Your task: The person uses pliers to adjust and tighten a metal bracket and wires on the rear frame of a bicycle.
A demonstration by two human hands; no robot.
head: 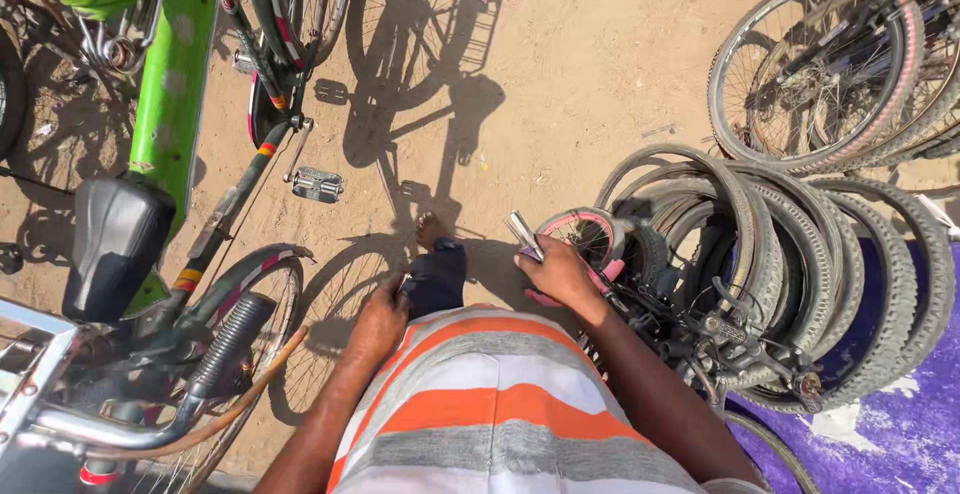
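Observation:
My right hand (560, 272) grips a small shiny metal tool (522, 234), its silver end poking up to the left of a small pink-rimmed bicycle wheel (590, 234). My left hand (380, 319) rests closed against my dark trouser leg (435, 276), and what it holds, if anything, is hidden. Below both hands is my orange, grey and white striped shirt (490, 404). My foot (430, 226) stands on sandy ground (600, 64).
A stack of worn bicycle tyres (790, 244) and a tangle of bike parts (730, 339) lie at the right on a purple sheet (900, 424). More wheels (820, 64) lean at top right. A green bicycle (170, 104) with saddle (115, 244) and handlebar grip (230, 344) stands left.

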